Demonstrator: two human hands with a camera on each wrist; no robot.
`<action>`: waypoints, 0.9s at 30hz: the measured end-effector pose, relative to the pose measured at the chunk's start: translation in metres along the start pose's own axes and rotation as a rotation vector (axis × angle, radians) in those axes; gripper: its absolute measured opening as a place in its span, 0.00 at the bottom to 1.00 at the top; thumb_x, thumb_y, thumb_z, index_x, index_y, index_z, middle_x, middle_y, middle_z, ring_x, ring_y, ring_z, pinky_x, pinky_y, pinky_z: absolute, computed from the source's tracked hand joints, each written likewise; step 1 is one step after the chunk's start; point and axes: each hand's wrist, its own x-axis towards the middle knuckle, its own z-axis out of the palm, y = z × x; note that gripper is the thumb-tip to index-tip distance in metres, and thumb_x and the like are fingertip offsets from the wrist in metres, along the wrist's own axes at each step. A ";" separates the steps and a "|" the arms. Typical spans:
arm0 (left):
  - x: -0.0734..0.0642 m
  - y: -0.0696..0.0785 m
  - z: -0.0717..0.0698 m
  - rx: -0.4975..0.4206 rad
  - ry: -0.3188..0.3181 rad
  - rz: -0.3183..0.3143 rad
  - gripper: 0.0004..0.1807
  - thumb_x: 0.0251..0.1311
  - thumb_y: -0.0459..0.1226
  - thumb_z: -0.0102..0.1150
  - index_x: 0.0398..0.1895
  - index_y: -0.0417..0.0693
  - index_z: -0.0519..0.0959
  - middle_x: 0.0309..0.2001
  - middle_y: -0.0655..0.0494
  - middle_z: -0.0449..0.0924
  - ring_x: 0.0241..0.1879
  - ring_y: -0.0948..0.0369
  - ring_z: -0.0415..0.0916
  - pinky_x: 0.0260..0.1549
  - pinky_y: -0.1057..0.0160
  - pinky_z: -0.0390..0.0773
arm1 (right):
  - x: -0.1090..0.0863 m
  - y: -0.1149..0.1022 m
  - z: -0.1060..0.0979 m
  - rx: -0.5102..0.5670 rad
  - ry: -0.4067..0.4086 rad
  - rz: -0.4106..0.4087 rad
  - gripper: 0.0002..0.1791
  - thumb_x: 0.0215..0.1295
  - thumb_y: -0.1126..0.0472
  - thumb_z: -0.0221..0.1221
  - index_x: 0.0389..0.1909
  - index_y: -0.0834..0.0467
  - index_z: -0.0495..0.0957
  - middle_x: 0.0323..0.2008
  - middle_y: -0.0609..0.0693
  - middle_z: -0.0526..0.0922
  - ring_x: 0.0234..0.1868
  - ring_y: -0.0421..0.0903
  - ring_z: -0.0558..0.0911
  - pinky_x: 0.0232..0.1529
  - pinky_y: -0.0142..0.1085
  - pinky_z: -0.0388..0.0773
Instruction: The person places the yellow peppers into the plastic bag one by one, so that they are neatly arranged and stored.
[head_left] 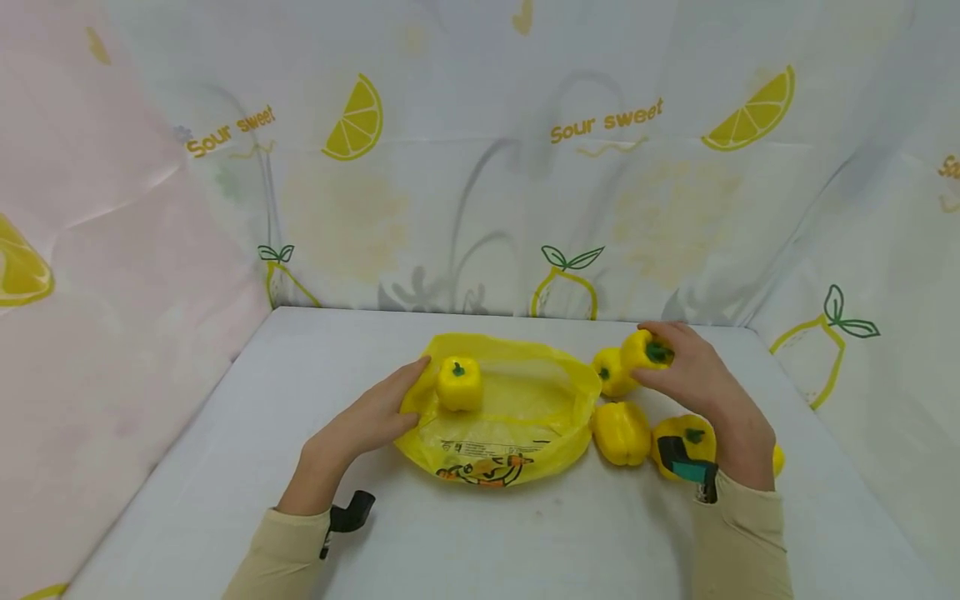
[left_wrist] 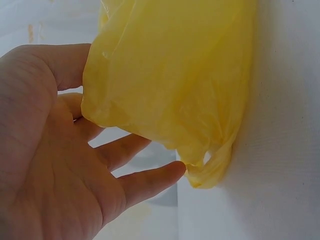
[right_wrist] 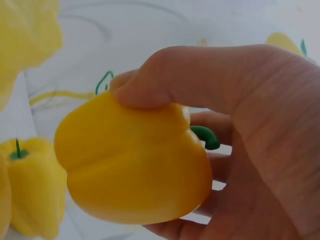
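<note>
Touching the yellow bag [head_left: 555, 450] at its left side, the left hand [head_left: 375, 408] was observed with fingers extended and spread. The bag was laid mouth open on the white worktop [head_left: 480, 542]; one yellow pepper [head_left: 459, 385] was contained within, toward the left, stem up. Two loose peppers [head_left: 622, 435] were located just beside the right rim. Another pepper [head_left: 641, 350] was gripped between thumb and fingers of the right hand [head_left: 697, 375], stem toward the palm. Below it, a partly hidden pepper [head_left: 702, 450] was noted behind the wrist device [head_left: 699, 472]. The hands were well apart.
</note>
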 end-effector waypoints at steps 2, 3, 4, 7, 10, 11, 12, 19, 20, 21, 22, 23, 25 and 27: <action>0.000 0.001 0.000 -0.003 -0.002 0.005 0.44 0.64 0.33 0.53 0.81 0.51 0.45 0.80 0.49 0.47 0.79 0.47 0.46 0.76 0.41 0.50 | -0.002 -0.008 -0.001 0.018 0.019 -0.027 0.39 0.63 0.48 0.64 0.71 0.57 0.64 0.67 0.62 0.67 0.58 0.60 0.71 0.61 0.60 0.71; 0.000 0.001 0.000 -0.003 -0.002 0.009 0.44 0.64 0.33 0.52 0.81 0.50 0.45 0.80 0.49 0.47 0.79 0.47 0.46 0.76 0.41 0.50 | -0.002 -0.012 0.000 0.027 0.029 -0.044 0.38 0.63 0.48 0.64 0.71 0.57 0.64 0.67 0.61 0.67 0.58 0.59 0.71 0.61 0.58 0.71; 0.000 0.002 0.000 -0.004 -0.002 0.008 0.43 0.64 0.33 0.52 0.81 0.50 0.45 0.80 0.49 0.47 0.79 0.47 0.46 0.76 0.41 0.50 | -0.002 -0.015 0.001 0.035 0.035 -0.061 0.38 0.63 0.48 0.64 0.71 0.56 0.65 0.66 0.60 0.68 0.57 0.58 0.72 0.60 0.57 0.72; 0.000 0.002 0.001 -0.005 0.001 0.015 0.43 0.64 0.32 0.52 0.81 0.50 0.46 0.80 0.49 0.48 0.79 0.47 0.46 0.76 0.41 0.51 | -0.001 -0.027 0.007 0.062 0.045 -0.106 0.37 0.63 0.48 0.65 0.71 0.55 0.65 0.65 0.57 0.70 0.53 0.55 0.74 0.57 0.52 0.75; 0.000 0.002 0.001 -0.005 0.004 0.018 0.43 0.64 0.32 0.52 0.81 0.49 0.46 0.80 0.49 0.48 0.79 0.47 0.47 0.76 0.42 0.51 | 0.001 -0.038 0.016 0.082 0.040 -0.148 0.38 0.62 0.48 0.65 0.71 0.54 0.66 0.64 0.55 0.72 0.50 0.52 0.75 0.54 0.48 0.77; 0.000 0.003 0.000 -0.006 0.005 0.018 0.43 0.64 0.32 0.52 0.81 0.49 0.46 0.80 0.49 0.48 0.79 0.47 0.47 0.76 0.42 0.51 | 0.002 -0.041 0.019 0.090 0.034 -0.159 0.38 0.62 0.48 0.66 0.71 0.54 0.66 0.64 0.55 0.72 0.50 0.52 0.76 0.53 0.48 0.79; 0.000 0.003 0.001 -0.007 0.005 0.018 0.43 0.64 0.32 0.52 0.81 0.49 0.46 0.80 0.49 0.48 0.79 0.47 0.47 0.76 0.42 0.51 | 0.004 -0.045 0.023 0.092 0.029 -0.171 0.38 0.61 0.48 0.66 0.71 0.54 0.66 0.65 0.54 0.72 0.50 0.52 0.76 0.53 0.47 0.79; -0.001 0.004 0.000 -0.007 0.002 0.017 0.43 0.63 0.32 0.52 0.81 0.49 0.46 0.80 0.49 0.49 0.79 0.47 0.47 0.76 0.42 0.51 | 0.013 -0.068 0.055 0.066 -0.003 -0.261 0.37 0.59 0.46 0.67 0.69 0.52 0.70 0.64 0.52 0.75 0.56 0.51 0.76 0.58 0.49 0.78; -0.001 0.005 0.000 -0.008 0.002 0.016 0.43 0.63 0.32 0.52 0.81 0.49 0.46 0.80 0.49 0.49 0.79 0.47 0.47 0.76 0.42 0.51 | 0.015 -0.070 0.060 0.060 -0.007 -0.273 0.37 0.58 0.46 0.68 0.68 0.52 0.70 0.62 0.52 0.76 0.53 0.50 0.77 0.57 0.48 0.78; -0.001 0.005 0.000 -0.009 0.003 0.016 0.43 0.63 0.33 0.52 0.81 0.49 0.46 0.80 0.49 0.49 0.79 0.47 0.47 0.76 0.42 0.51 | 0.016 -0.073 0.064 0.052 -0.010 -0.282 0.37 0.58 0.46 0.68 0.68 0.52 0.71 0.60 0.51 0.77 0.52 0.50 0.77 0.56 0.48 0.78; -0.001 0.005 0.000 -0.010 0.004 0.017 0.43 0.63 0.33 0.52 0.80 0.49 0.46 0.80 0.49 0.49 0.79 0.48 0.47 0.76 0.42 0.51 | 0.017 -0.075 0.069 0.041 -0.014 -0.283 0.37 0.57 0.45 0.68 0.68 0.52 0.71 0.59 0.51 0.77 0.51 0.49 0.78 0.56 0.47 0.79; -0.001 0.005 0.000 -0.010 0.004 0.019 0.43 0.63 0.33 0.53 0.80 0.49 0.46 0.80 0.49 0.49 0.79 0.48 0.47 0.76 0.42 0.51 | 0.019 -0.077 0.074 0.028 -0.017 -0.286 0.38 0.57 0.44 0.67 0.68 0.52 0.71 0.58 0.50 0.77 0.50 0.48 0.78 0.55 0.46 0.78; -0.001 0.005 0.000 -0.010 0.005 0.023 0.43 0.64 0.33 0.53 0.80 0.49 0.47 0.80 0.49 0.49 0.79 0.48 0.47 0.76 0.42 0.51 | 0.022 -0.081 0.084 0.002 -0.022 -0.283 0.38 0.57 0.42 0.67 0.68 0.52 0.71 0.57 0.50 0.78 0.48 0.48 0.78 0.54 0.46 0.79; -0.001 0.004 0.001 -0.006 0.005 0.025 0.43 0.64 0.32 0.53 0.81 0.50 0.46 0.80 0.49 0.49 0.79 0.48 0.48 0.76 0.42 0.52 | 0.024 -0.084 0.093 -0.023 -0.026 -0.263 0.39 0.57 0.41 0.66 0.68 0.52 0.71 0.56 0.51 0.78 0.47 0.48 0.78 0.53 0.45 0.79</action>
